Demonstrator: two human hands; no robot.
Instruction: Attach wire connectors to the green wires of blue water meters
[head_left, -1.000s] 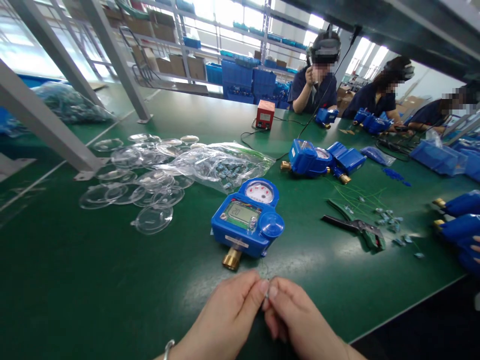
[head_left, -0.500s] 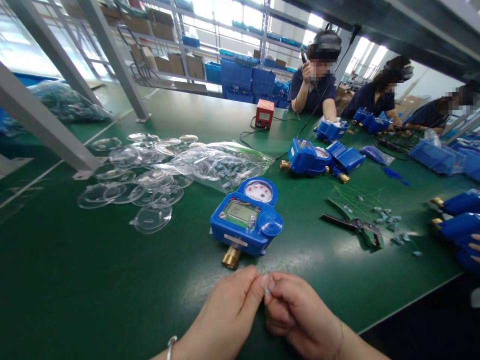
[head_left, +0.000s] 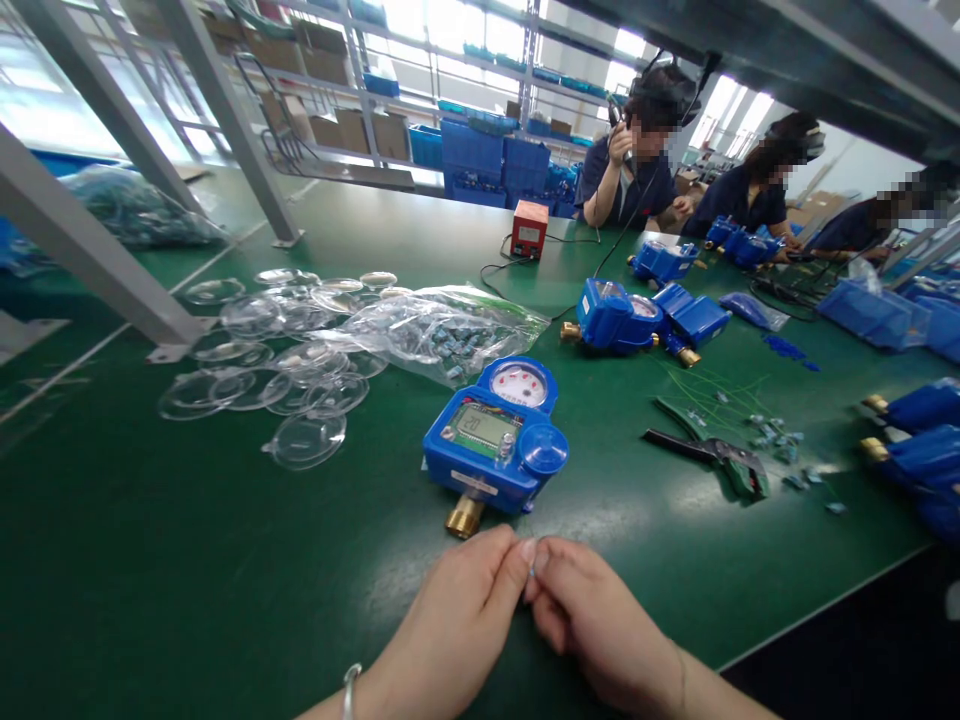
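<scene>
My left hand (head_left: 476, 595) and my right hand (head_left: 589, 610) meet just in front of a blue water meter (head_left: 480, 440). Both are closed, thumbs and fingertips pinched together around a small light-blue wire seal (head_left: 532, 572). Only a speck of the seal shows; the fingers cover the rest. The meter lies on the green table, its display and round dial facing up and its brass threaded end (head_left: 464, 516) pointing towards me. Neither hand clearly touches the meter.
Right of the meter lie green-handled pliers (head_left: 712, 452) and loose wire seals (head_left: 776, 437). Behind it are a plastic bag of seals (head_left: 450, 335) and clear round covers (head_left: 307, 440). More blue meters (head_left: 619, 315) stand farther back. Co-workers (head_left: 630, 170) sit across the table.
My hands stay pinched together, with the right fingers slightly shifted. A hand at the right edge has left view. The co-worker across the table has drawn a hand back from a meter.
</scene>
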